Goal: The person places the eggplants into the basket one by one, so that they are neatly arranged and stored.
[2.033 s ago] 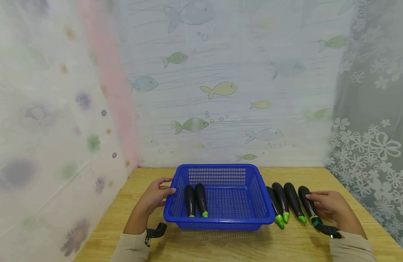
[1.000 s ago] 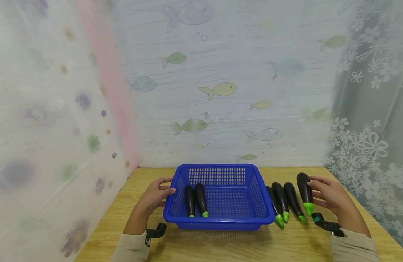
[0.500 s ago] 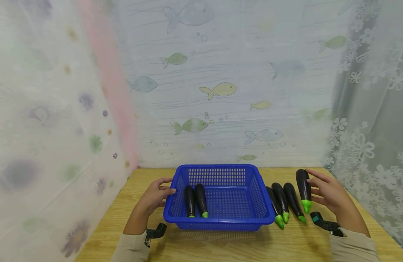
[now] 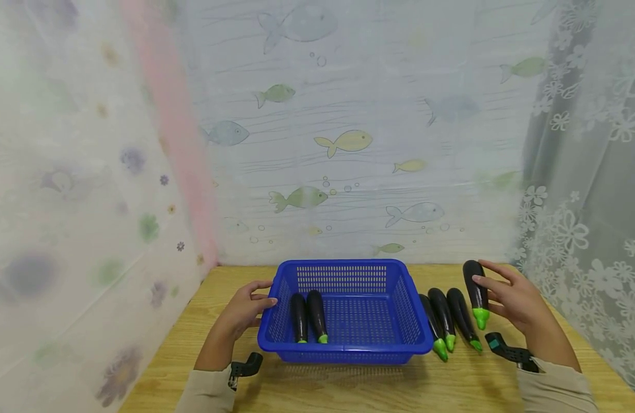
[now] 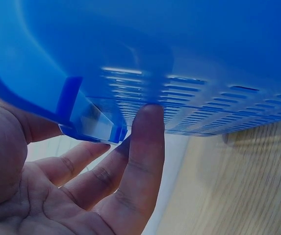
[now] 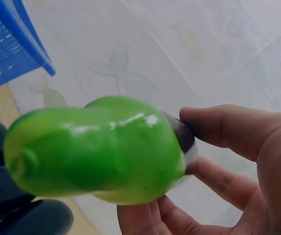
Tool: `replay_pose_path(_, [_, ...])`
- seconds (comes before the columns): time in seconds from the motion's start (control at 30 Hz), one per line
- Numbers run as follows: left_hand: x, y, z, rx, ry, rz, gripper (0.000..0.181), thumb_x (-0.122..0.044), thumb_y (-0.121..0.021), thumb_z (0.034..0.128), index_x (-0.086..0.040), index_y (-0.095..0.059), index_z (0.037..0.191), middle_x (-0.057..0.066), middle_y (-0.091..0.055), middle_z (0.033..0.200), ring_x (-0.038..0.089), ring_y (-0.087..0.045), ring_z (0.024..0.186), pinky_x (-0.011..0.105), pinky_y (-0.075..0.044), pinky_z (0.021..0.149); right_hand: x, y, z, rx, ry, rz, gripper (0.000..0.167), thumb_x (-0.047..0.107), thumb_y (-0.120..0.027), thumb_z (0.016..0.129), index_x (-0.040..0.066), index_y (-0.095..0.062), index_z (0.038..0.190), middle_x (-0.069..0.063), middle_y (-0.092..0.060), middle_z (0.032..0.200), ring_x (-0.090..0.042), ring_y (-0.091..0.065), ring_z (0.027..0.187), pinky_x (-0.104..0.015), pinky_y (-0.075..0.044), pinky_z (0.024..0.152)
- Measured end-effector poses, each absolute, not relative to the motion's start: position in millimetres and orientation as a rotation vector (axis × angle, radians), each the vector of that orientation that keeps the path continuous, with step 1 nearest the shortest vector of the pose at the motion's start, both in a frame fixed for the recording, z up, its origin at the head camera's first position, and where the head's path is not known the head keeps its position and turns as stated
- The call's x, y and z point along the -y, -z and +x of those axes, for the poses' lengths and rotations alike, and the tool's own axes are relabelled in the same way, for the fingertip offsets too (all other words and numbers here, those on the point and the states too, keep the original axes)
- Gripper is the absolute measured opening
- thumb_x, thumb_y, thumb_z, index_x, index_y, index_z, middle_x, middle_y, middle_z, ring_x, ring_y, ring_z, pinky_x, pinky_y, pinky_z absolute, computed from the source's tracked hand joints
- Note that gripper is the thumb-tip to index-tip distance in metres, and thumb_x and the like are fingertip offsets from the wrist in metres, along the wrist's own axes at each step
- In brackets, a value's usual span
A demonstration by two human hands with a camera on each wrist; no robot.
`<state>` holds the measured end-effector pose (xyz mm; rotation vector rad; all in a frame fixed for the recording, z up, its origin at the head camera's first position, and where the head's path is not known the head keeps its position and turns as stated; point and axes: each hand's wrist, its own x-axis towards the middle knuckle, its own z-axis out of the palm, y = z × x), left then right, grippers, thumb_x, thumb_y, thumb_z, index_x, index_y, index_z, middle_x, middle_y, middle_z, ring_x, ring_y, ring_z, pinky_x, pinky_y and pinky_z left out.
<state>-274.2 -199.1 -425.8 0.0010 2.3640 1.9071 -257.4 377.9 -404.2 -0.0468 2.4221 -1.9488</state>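
Observation:
My right hand (image 4: pixel 518 301) pinches a dark eggplant (image 4: pixel 475 289) between thumb and fingers, holding it off the table with its green stem end hanging down. In the right wrist view that green cap (image 6: pixel 96 152) fills the middle and hides much of the dark body. On the left side of a blue plastic basket (image 4: pixel 348 347), my left hand (image 4: pixel 247 307) grips the rim, thumb over the top. Its fingers (image 5: pixel 145 152) touch the slotted outer wall in the left wrist view. Two eggplants (image 4: pixel 316 315) lie side by side inside the basket, towards its left.
Three more eggplants (image 4: pixel 462 318) lie in a row on the wooden table (image 4: pixel 358 396), between the basket and my right hand. The nearest one partly hides behind the basket's right rim. A fish-patterned curtain (image 4: pixel 348 189) hangs behind the table, with flowered sheets on both sides.
My right hand has picked up the rightmost eggplant from the row, raising it and shifting it slightly left. My left hand and the basket have stayed put.

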Motion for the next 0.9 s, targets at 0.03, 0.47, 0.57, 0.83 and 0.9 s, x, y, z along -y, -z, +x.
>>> replay_pose_path(0.03, [199, 426, -274, -2.364, -1.908, 0.005, 0.058, -0.012, -0.072, 0.0971, -0.007, -0.048, 0.150, 0.026, -0.068, 0.130, 0.036, -0.073, 0.106, 0.056, -0.063, 0.080, -376, 403, -257, -2.420, 1.954, -0.057, 0.080, 0.040, -0.062, 0.104, 0.017, -0.017, 0.167, -0.027, -0.023, 0.161, 0.005, -0.066, 0.097, -0.031, -0.062, 0.086])
replay_pose_path(0.47, [200, 425, -274, -2.382, -1.889, -0.002, 0.058, -0.014, -0.072, 0.0971, -0.008, -0.048, 0.150, 0.026, -0.067, 0.130, 0.036, -0.073, 0.106, 0.056, -0.063, 0.080, -347, 381, -269, -2.395, 1.935, -0.082, 0.084, 0.044, -0.063, 0.103, 0.016, -0.016, 0.167, -0.032, -0.026, 0.163, 0.001, -0.069, 0.100, -0.037, -0.063, 0.090])
replay_pose_path(0.57, [200, 426, -275, -2.383, -1.891, -0.007, 0.058, -0.014, -0.072, 0.0967, -0.008, -0.049, 0.150, 0.026, -0.067, 0.130, 0.038, -0.073, 0.107, 0.056, -0.063, 0.080, -340, 374, -272, -2.409, 1.906, -0.063, 0.086, 0.046, -0.065, 0.101, 0.017, -0.017, 0.167, -0.032, -0.029, 0.162, -0.004, -0.069, 0.103, -0.038, -0.063, 0.090])
replay_pose_path(0.83, [199, 426, -275, -2.383, -1.895, -0.012, 0.058, -0.013, -0.073, 0.0964, -0.008, -0.050, 0.149, 0.025, -0.068, 0.129, 0.036, -0.074, 0.105, 0.056, -0.063, 0.080, -319, 361, -279, -2.370, 1.889, -0.086, 0.085, 0.041, -0.067, 0.101, 0.014, -0.019, 0.166, -0.031, -0.032, 0.161, -0.022, -0.066, 0.120, -0.042, -0.062, 0.093])
replay_pose_path(0.9, [199, 426, -275, -2.377, -1.896, -0.011, 0.058, -0.013, -0.073, 0.0966, -0.008, -0.049, 0.149, 0.025, -0.068, 0.130, 0.036, -0.073, 0.106, 0.056, -0.063, 0.080, -313, 360, -281, -2.375, 1.879, -0.096, 0.084, 0.040, -0.067, 0.101, 0.014, -0.021, 0.166, -0.032, -0.035, 0.159, -0.025, -0.066, 0.120, -0.042, -0.062, 0.092])
